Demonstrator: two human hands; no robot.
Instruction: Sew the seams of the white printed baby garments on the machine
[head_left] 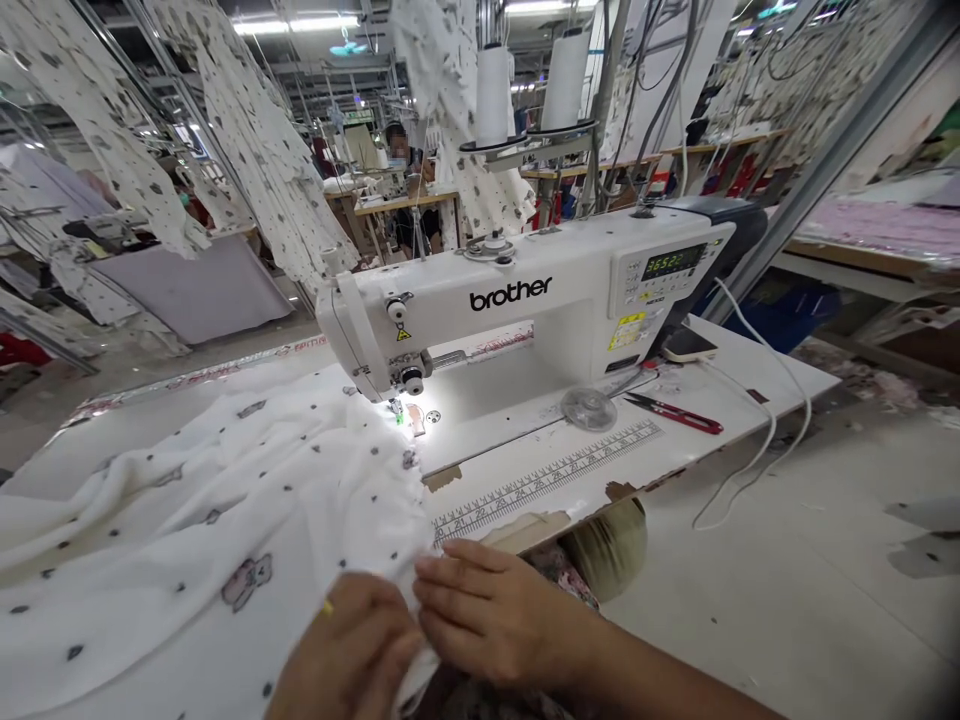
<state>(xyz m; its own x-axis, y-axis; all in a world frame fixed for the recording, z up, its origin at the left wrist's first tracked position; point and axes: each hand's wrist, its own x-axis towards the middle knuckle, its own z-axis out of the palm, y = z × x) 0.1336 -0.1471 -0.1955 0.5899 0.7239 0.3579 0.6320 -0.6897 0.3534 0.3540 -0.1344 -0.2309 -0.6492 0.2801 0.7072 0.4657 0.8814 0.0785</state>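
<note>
White fabric [300, 500] printed with small bears and dark dots spreads over the left of the sewing table, its right edge running from the presser foot [397, 408] down to my hands. My left hand [352, 640], with a yellow band on one finger, is closed on that edge. Beside it my right hand [495, 615] also grips the cloth edge, fingers bent together. The exact pinch is partly hidden by the fingers. Behind the fabric stands a white Brother sewing machine [510, 290] with its lamp lit over the needle area.
A printed ruler strip [547, 480] lies along the table front. Red thread snips [675, 412], a clear round dish [589, 409] and a phone [690, 345] with a white cable are at the right. Thread cones [491, 95] stand above. A person sits at a far machine.
</note>
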